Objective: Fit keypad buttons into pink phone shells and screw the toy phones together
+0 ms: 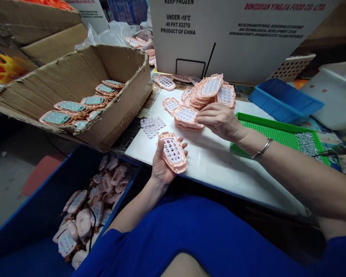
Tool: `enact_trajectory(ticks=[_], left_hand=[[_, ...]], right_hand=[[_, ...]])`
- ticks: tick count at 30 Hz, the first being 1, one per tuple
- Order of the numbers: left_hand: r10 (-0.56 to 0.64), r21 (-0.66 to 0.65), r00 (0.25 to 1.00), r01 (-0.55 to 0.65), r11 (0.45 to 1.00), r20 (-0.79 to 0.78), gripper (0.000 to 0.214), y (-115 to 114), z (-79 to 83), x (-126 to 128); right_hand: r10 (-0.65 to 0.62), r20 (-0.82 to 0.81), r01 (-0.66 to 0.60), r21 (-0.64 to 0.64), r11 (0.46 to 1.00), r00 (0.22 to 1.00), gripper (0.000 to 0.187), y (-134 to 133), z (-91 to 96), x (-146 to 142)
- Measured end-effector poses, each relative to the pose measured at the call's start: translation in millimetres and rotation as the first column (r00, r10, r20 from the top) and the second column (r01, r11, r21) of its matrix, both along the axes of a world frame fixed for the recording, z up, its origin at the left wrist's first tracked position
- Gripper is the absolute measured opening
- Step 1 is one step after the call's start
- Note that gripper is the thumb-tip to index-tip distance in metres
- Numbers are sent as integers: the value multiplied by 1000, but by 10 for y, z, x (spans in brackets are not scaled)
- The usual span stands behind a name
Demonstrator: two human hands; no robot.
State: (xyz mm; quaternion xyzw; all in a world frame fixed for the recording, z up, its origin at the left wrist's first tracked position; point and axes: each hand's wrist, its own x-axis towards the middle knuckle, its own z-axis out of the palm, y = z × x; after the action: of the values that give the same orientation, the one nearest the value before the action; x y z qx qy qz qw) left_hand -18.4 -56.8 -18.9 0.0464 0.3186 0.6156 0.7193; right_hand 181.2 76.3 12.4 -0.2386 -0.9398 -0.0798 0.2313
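Note:
My left hand holds a peach plastic shell with rows of button holes, palm under it, at the near edge of the white table. My right hand rests with curled fingers on a small stack of the same shells, pinching its top piece. Behind it stands a larger pile of shells. A clear keypad sheet lies on the table left of my left hand.
A cardboard box at left holds shells with green boards. A blue bin below holds several assembled pieces. At right sit a green tray, a blue tray and a white carton behind.

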Motion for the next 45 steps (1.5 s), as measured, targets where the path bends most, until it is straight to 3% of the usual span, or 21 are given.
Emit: enact_trajectory(ticks=[3, 7, 14, 19, 23, 26, 30, 32, 33, 34, 36, 37, 38, 39, 41, 43, 45], left_hand=[[-7, 14, 1000, 6, 1000, 8, 57, 7, -3, -73], [-16, 27, 1000, 16, 1000, 4, 68, 48, -5, -168], [122, 55, 992, -121, 991, -16, 66, 123, 28, -343], [176, 113, 982, -167, 979, -75, 60, 194, 38, -407], [151, 124, 984, -139, 983, -98, 50, 199, 30, -393], [145, 172, 981, -121, 978, -132, 45, 190, 13, -384], [95, 199, 977, -56, 978, -192, 50, 227, 25, -299], [39, 204, 975, 7, 979, -218, 55, 223, 64, -193], [9, 211, 974, 40, 977, -227, 56, 212, 85, -130], [-16, 224, 972, 69, 972, -233, 57, 199, 102, -65], [-72, 243, 970, 130, 961, -233, 60, 171, 112, 62], [-102, 244, 968, 159, 957, -228, 63, 161, 103, 120], [-137, 237, 965, 189, 953, -222, 65, 153, 88, 174], [-164, 227, 963, 213, 950, -216, 68, 147, 68, 224], [-191, 207, 957, 236, 949, -218, 69, 135, 30, 313], [-182, 198, 954, 231, 953, -239, 68, 118, 9, 389], [-177, 197, 948, 233, 952, -265, 68, 95, 10, 445]], right_hand=[[-28, 53, 28, -10, 1000, 998, 28, 150, -116, 77], [-74, 3, 74, 2, 997, 997, 34, 121, -178, 123], [-46, 22, 44, 63, 997, 999, 31, -69, -23, -188], [-79, 20, 79, -40, 996, 997, 30, 51, 56, -464], [-138, -22, 133, -138, 981, 990, 31, 28, 275, -584], [-103, -79, 87, -175, 981, 992, 30, -219, 494, -491], [-26, -230, 16, -48, 999, 973, 27, -866, 683, -109], [-91, -379, 108, 25, 994, 921, 20, -1248, 703, 160], [-158, -492, 203, 40, 978, 856, 16, -1421, 698, 318], [-217, -619, 306, 40, 951, 755, 13, -1571, 689, 498], [-276, -841, 510, -1, 860, 465, 8, -1779, 675, 950], [-302, -885, 580, -45, 813, 354, 8, -1839, 675, 1227], [-352, -884, 661, -69, 747, 306, 9, -1876, 679, 1532], [-491, -829, 735, -155, 660, 267, 12, -1895, 684, 1856], [-849, -492, 842, -363, 399, 190, 15, -1904, 676, 2495], [-926, -341, 858, -415, 304, 163, 16, -1898, 613, 3008], [-950, -256, 861, -425, 278, 180, 20, -1887, 473, 3314]])
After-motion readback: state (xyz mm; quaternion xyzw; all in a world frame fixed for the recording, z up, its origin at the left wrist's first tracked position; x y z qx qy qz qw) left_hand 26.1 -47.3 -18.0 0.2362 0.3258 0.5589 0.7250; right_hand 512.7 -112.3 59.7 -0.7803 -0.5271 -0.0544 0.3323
